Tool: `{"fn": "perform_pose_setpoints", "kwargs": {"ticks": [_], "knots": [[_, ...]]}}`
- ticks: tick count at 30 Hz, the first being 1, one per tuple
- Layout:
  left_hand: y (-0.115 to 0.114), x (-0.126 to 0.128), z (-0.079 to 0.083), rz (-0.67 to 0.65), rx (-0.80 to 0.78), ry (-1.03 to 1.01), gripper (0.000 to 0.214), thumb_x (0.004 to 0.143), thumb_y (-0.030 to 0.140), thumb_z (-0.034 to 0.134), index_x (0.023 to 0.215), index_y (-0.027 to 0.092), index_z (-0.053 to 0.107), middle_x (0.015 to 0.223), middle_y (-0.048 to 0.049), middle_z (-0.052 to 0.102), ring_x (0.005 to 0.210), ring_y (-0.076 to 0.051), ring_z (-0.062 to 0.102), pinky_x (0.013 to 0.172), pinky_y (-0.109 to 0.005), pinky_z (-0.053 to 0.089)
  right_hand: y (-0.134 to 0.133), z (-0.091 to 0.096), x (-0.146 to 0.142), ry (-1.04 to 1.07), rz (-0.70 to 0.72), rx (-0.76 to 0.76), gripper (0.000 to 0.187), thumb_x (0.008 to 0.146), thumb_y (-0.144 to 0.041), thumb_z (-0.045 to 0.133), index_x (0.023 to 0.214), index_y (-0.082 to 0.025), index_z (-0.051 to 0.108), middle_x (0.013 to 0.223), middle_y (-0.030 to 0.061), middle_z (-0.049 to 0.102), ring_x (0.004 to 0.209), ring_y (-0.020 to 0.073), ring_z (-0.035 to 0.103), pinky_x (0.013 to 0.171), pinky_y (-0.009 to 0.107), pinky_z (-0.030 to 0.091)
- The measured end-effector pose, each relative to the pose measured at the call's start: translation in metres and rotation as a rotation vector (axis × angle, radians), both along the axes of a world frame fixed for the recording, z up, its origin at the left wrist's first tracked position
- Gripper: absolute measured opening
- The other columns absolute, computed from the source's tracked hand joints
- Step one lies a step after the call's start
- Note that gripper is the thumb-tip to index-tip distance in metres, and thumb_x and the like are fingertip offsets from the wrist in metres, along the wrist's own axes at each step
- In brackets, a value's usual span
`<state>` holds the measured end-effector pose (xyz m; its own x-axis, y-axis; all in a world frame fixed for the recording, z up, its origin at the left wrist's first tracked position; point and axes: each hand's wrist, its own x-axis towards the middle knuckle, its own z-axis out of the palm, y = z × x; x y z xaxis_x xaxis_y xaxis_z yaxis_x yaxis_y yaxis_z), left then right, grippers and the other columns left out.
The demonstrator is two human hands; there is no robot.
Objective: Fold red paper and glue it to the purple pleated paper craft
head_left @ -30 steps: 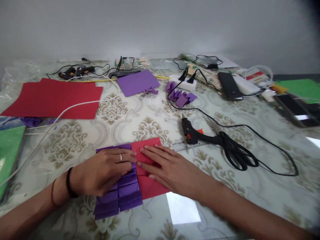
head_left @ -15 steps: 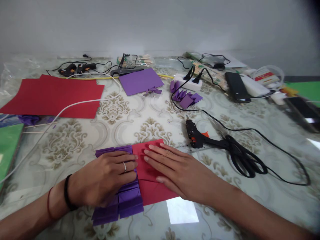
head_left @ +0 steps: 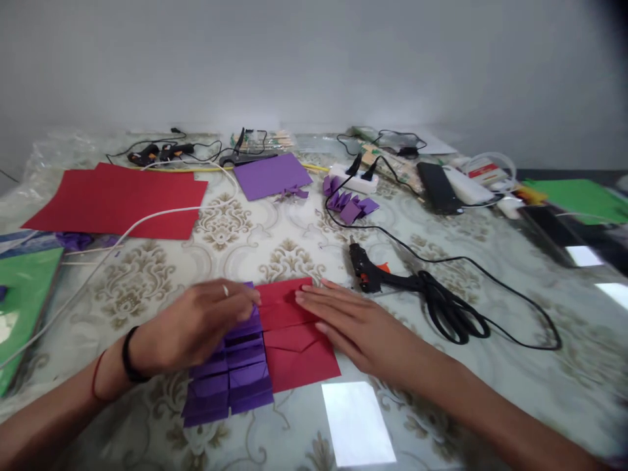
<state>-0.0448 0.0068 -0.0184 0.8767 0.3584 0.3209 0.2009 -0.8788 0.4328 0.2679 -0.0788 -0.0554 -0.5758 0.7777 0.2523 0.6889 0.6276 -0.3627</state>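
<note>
A sheet of purple pleated paper [head_left: 248,383] lies in front of me, folded in rows. Its right edge meets a piece of red paper [head_left: 301,360] that has creases and a pointed flap. Over the upper part of the purple paper is my left hand [head_left: 196,327], its fingers curled together and the tips near the seam with the red paper; what they hold, if anything, is hidden. My right hand [head_left: 353,324] rests flat on the red paper's right side, fingers stretched out. Just beyond it lies a black glue gun [head_left: 373,271] beside black-handled scissors [head_left: 451,311].
Red sheets [head_left: 127,199] lie at the back left, above a green sheet [head_left: 24,281]. A purple sheet [head_left: 272,176], folded purple strips [head_left: 348,206] and a white power strip [head_left: 353,178] are further back. Black cable [head_left: 510,275] loops at right. Phones [head_left: 549,226] lie beyond.
My left hand has lifted a little and curled its fingers, uncovering more purple pleats. The right hand has slid up and right, baring the red flap. The view has shifted slightly.
</note>
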Motion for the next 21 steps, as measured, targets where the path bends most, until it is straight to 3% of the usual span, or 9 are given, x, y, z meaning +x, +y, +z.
{"fn": "perform_pose_setpoints", "kwargs": {"ticks": [2,4,5,9,12,13,15,17,21], "knots": [[0.011,-0.010,0.012,0.209,0.013,0.016,0.015,0.107,0.016,0.044,0.102,0.022,0.057,0.099,-0.0049,0.072,0.088,-0.017,0.067,0.081,-0.029,0.052,0.000,0.009,-0.005,0.133,-0.110,0.083,0.026,0.108,-0.019,0.051,0.124,-0.019,0.071,0.115,0.0089,0.081,0.110,0.0203,0.076,0.099,0.039,0.063],[0.027,-0.024,0.021,0.589,0.147,0.027,0.027,0.108,0.027,0.047,0.082,0.022,0.049,0.069,0.0041,0.052,0.062,-0.013,0.047,0.066,-0.028,0.038,-0.003,0.015,-0.012,0.222,-0.177,0.132,0.017,0.107,-0.019,0.054,0.103,-0.019,0.071,0.092,0.0049,0.079,0.085,0.0177,0.076,0.077,0.031,0.063],[0.035,-0.033,0.022,0.686,0.167,0.038,0.034,0.107,0.027,0.048,0.074,0.021,0.043,0.063,0.0056,0.041,0.059,-0.012,0.039,0.064,-0.028,0.032,-0.005,0.016,-0.015,0.231,-0.172,0.140,0.019,0.107,-0.020,0.054,0.097,-0.019,0.070,0.085,0.0033,0.076,0.077,0.0168,0.073,0.071,0.030,0.060],[0.062,-0.067,0.017,0.839,0.153,0.088,0.042,0.101,0.024,0.056,0.063,0.020,0.039,0.057,0.0068,0.030,0.056,-0.010,0.030,0.061,-0.027,0.021,-0.014,0.016,-0.016,0.099,-0.116,0.124,0.032,0.109,-0.021,0.046,0.087,-0.019,0.069,0.077,0.0038,0.071,0.067,0.0182,0.068,0.063,0.031,0.053],[0.068,-0.084,0.012,0.842,0.115,0.098,0.031,0.099,0.033,0.066,0.073,0.018,0.056,0.063,0.0049,0.049,0.060,-0.012,0.045,0.061,-0.024,0.030,-0.016,0.016,0.003,0.042,-0.225,0.090,0.033,0.107,-0.018,0.045,0.089,-0.018,0.071,0.078,0.0051,0.073,0.069,0.0199,0.070,0.065,0.032,0.054],[0.068,-0.085,0.012,0.827,0.106,0.089,0.023,0.098,0.038,0.069,0.087,0.017,0.064,0.074,0.0023,0.060,0.067,-0.014,0.053,0.063,-0.023,0.036,-0.015,0.017,0.012,0.049,-0.259,0.093,0.032,0.107,-0.017,0.045,0.092,-0.018,0.073,0.081,0.0059,0.075,0.072,0.0206,0.072,0.067,0.032,0.056],[0.063,-0.076,0.012,0.788,0.103,0.057,0.035,0.099,0.045,0.067,0.120,0.018,0.065,0.106,-0.0055,0.070,0.086,-0.020,0.063,0.072,-0.027,0.049,-0.010,0.016,0.027,0.071,-0.267,0.100,0.031,0.106,-0.015,0.045,0.102,-0.016,0.076,0.090,0.0079,0.079,0.078,0.0214,0.075,0.071,0.033,0.059],[0.054,-0.052,0.011,0.728,0.103,0.038,0.041,0.105,0.049,0.055,0.132,0.018,0.061,0.121,-0.0109,0.069,0.097,-0.023,0.065,0.082,-0.034,0.054,-0.003,0.014,0.034,0.102,-0.219,0.112,0.032,0.105,-0.013,0.047,0.111,-0.016,0.078,0.097,0.0088,0.082,0.082,0.0214,0.077,0.074,0.033,0.060],[0.033,0.021,-0.001,0.406,-0.021,0.202,0.026,0.103,0.045,0.062,0.114,0.023,0.071,0.114,-0.0057,0.075,0.108,-0.021,0.070,0.098,-0.032,0.053,0.010,0.008,0.020,0.154,-0.081,0.125,0.025,0.105,-0.015,0.056,0.108,-0.019,0.080,0.093,0.0045,0.083,0.080,0.0193,0.075,0.077,0.033,0.060]]}}
